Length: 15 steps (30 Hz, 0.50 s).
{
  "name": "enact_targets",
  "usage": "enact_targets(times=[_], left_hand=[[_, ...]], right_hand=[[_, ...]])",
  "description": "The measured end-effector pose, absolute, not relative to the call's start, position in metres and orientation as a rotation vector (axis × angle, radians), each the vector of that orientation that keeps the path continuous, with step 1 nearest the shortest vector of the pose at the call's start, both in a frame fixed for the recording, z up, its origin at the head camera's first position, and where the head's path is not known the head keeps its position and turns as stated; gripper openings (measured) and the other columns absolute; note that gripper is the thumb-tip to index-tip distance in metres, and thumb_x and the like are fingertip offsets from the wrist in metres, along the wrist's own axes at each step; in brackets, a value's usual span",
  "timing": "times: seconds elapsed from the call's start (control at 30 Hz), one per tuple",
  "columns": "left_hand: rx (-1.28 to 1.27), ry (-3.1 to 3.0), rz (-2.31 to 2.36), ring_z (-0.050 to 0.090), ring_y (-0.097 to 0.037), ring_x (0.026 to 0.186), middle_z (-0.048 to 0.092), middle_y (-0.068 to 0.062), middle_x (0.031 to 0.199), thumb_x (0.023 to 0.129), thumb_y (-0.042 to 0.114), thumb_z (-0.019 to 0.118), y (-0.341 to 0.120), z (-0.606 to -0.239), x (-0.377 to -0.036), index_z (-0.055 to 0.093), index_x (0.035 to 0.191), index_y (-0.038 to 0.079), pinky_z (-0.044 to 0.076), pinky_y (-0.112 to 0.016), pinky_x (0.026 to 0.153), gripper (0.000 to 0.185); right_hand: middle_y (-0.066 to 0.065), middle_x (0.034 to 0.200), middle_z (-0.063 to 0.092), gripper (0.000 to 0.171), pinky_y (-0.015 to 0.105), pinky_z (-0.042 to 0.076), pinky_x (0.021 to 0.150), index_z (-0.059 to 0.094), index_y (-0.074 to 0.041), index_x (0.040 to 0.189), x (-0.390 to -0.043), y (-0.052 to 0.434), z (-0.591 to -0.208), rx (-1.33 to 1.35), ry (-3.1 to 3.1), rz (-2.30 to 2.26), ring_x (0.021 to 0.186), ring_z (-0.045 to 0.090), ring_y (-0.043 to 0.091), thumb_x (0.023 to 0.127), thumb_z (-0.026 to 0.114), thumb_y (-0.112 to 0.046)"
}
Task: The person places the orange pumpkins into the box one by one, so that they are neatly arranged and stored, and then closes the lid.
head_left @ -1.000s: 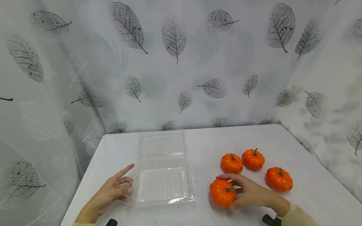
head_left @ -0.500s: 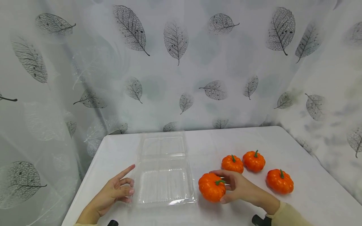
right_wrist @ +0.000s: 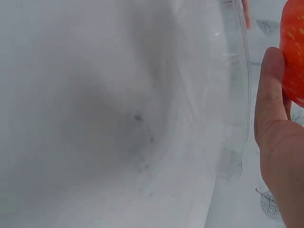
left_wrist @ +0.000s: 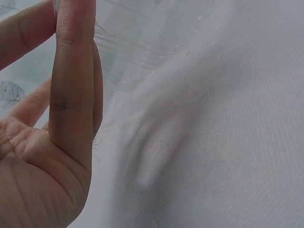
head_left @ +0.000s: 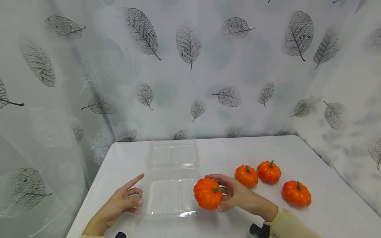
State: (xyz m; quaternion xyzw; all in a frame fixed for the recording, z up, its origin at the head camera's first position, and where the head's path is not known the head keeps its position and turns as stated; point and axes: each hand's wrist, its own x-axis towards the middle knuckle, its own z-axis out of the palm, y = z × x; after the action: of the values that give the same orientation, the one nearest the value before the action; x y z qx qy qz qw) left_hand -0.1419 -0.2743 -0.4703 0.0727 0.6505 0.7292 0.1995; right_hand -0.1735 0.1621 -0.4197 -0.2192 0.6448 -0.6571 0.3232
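Note:
My right hand (head_left: pixel 230 195) grips a small orange pumpkin (head_left: pixel 208 194) with a green stem, lifted just above the right edge of an open clear plastic clamshell box (head_left: pixel 172 180). In the right wrist view my thumb (right_wrist: pixel 273 114) presses the pumpkin (right_wrist: pixel 293 52) beside the box rim (right_wrist: pixel 240 95). My left hand (head_left: pixel 125 201) rests on the table against the box's left side, forefinger stretched out and other fingers loosely bent; its fingers (left_wrist: pixel 71 80) show close up in the left wrist view. Three more pumpkins (head_left: pixel 246 176) (head_left: pixel 269 172) (head_left: pixel 296 193) sit on the table to the right.
The white table (head_left: pixel 297 155) is backed and flanked by a pale curtain printed with leaves (head_left: pixel 190 66). The box's lid (head_left: pixel 173 154) lies flat behind its tray.
My right hand has lifted the pumpkin off the table and carried it left, up to the right edge of the clear box. The left hand has stayed in place.

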Motion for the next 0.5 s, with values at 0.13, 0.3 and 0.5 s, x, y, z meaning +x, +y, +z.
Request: enact_targets(times=[0.13,0.3,0.5], left_hand=[[0.208,1.813,2.045,0.058,-0.011,0.078,0.052,-0.004,0.103,0.091,-0.007,0.067,-0.274,-0.47,-0.142,0.014,0.163,0.012,0.061,-0.033,0.068,0.092],[0.195,1.815,2.054,0.059,-0.011,0.077,0.052,-0.004,0.102,0.09,-0.008,0.068,-0.274,-0.471,-0.142,0.014,0.163,0.011,0.061,-0.033,0.068,0.093],[0.223,1.816,2.061,0.059,-0.011,0.077,0.052,-0.004,0.103,0.091,-0.008,0.067,-0.275,-0.473,-0.142,0.013,0.163,0.01,0.06,-0.032,0.067,0.092]], right_hand=[[0.014,0.151,0.044,0.083,0.041,0.051,0.101,0.038,-0.008,0.154,-0.175,0.151,-0.417,-0.576,1.695,-1.737,0.13,0.05,0.031,0.082,0.077,0.001],[0.013,0.15,0.045,0.083,0.04,0.05,0.101,0.038,-0.01,0.154,-0.18,0.134,-0.412,-0.544,1.717,-1.752,0.131,0.049,0.031,0.082,0.078,-0.002],[0.013,0.148,0.045,0.084,0.041,0.051,0.1,0.037,-0.006,0.152,-0.187,0.111,-0.406,-0.497,1.712,-1.789,0.129,0.053,0.031,0.081,0.083,-0.007]])
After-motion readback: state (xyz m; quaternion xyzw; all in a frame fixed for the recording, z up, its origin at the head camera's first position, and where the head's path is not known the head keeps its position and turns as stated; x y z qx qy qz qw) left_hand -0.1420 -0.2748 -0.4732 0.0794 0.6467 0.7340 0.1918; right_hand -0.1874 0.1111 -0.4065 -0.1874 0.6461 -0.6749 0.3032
